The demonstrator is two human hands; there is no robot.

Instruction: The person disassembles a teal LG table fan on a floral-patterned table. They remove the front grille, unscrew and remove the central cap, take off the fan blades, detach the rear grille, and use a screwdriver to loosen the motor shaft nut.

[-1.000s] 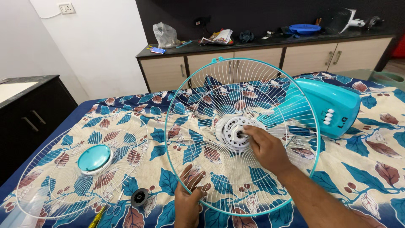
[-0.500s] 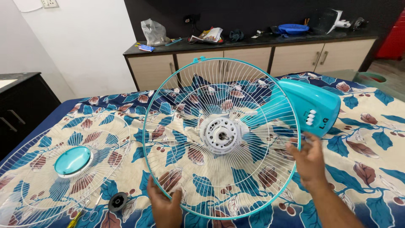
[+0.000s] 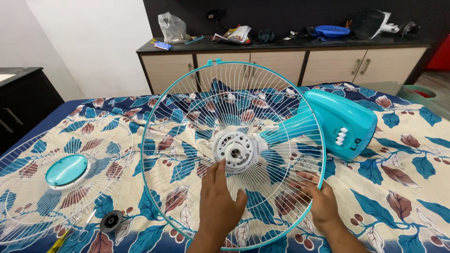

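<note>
Thin wire rear guard (image 3: 197,122) could bend: your left hand (image 3: 220,206) lies flat, open on it; your right hand (image 3: 321,201) grips its rim.

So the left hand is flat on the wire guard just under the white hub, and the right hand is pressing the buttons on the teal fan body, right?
Not quite. In the head view the right hand grips the lower right rim of the wire guard, not the buttons on the teal fan body. The left hand does lie flat below the white hub.
</note>
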